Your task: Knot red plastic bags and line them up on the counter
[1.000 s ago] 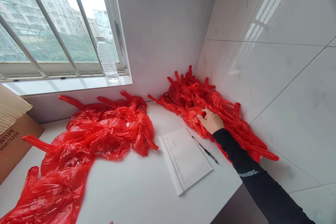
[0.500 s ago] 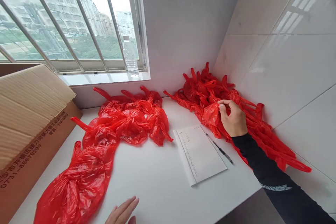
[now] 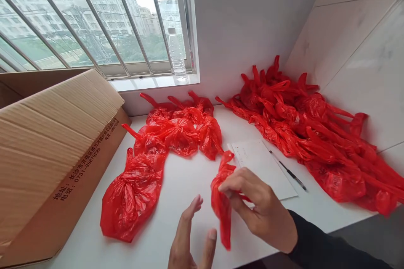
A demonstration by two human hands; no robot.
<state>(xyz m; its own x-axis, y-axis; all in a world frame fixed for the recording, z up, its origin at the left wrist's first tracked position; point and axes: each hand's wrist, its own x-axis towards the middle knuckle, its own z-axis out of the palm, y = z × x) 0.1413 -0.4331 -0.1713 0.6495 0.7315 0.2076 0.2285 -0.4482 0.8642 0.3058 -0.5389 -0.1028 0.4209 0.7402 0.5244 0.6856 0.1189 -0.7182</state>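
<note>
My right hand point(image 3: 255, 206) pinches a crumpled red plastic bag point(image 3: 221, 193) and holds it up in front of me, partly over the notebook point(image 3: 277, 172). Just left of that bag is my left hand point(image 3: 192, 235), fingers and thumb apart with nothing between them. Several knotted red plastic bags point(image 3: 179, 132) lie bunched on the white table under the window. Nearer me on the left rests a larger puffed red bag point(image 3: 129, 201). A long heap of loose red bags point(image 3: 284, 109) stretches along the tiled wall on the right.
An open cardboard box point(image 3: 69, 138) takes up the left side. A black pen point(image 3: 288, 170) lies beside the notebook on the white table point(image 3: 189, 180). On the windowsill stands a clear plastic bottle point(image 3: 177, 56), next to the window bars point(image 3: 120, 21).
My right hand has pulled a red bag from the right-hand heap and brought it towards me, over the table's middle. My left hand has risen towards it. The view has shifted left.
</note>
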